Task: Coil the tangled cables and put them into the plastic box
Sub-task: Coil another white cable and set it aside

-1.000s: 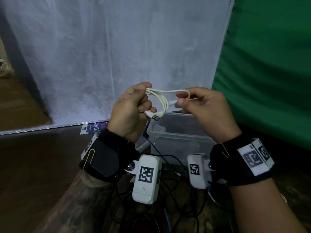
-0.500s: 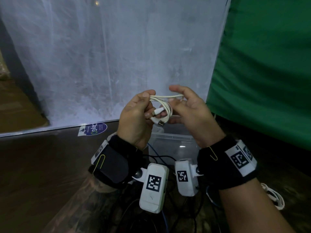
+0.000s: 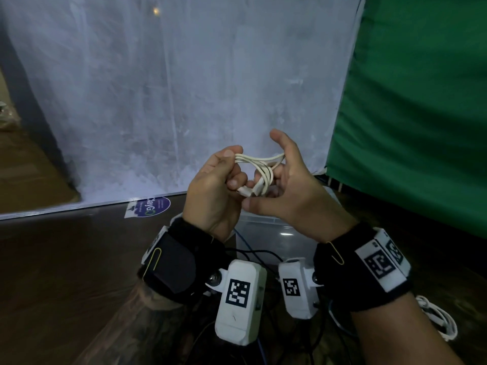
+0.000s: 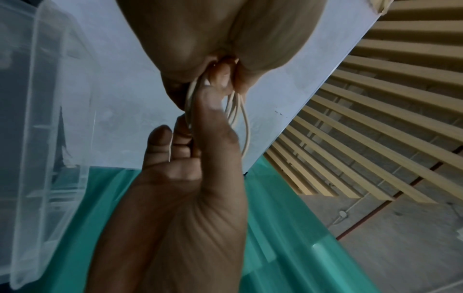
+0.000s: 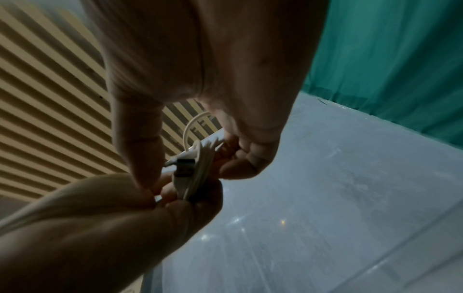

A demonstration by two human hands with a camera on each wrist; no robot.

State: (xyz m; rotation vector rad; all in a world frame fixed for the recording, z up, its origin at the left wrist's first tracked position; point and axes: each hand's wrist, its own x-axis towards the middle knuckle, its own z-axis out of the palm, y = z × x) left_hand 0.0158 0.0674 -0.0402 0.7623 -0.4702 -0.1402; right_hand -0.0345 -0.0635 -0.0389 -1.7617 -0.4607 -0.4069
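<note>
A white cable is gathered into a small coil in the air above the clear plastic box. My left hand grips one side of the coil between thumb and curled fingers; both white plugs hang under it. My right hand has its middle fingers curled into the other side of the coil, index finger raised, thumb stretched out below. The left wrist view shows the strands running beside the right index finger. A plug shows between both hands in the right wrist view.
Dark tangled cables lie on the brown floor under my wrists. Another white cable lies at the lower right. A white sheet hangs behind, a green cloth to the right, and a round sticker is on the floor.
My right hand let go of the stretched cable end and moved left into the coil, fingers now hooked in the loops. The left hand kept its grip.
</note>
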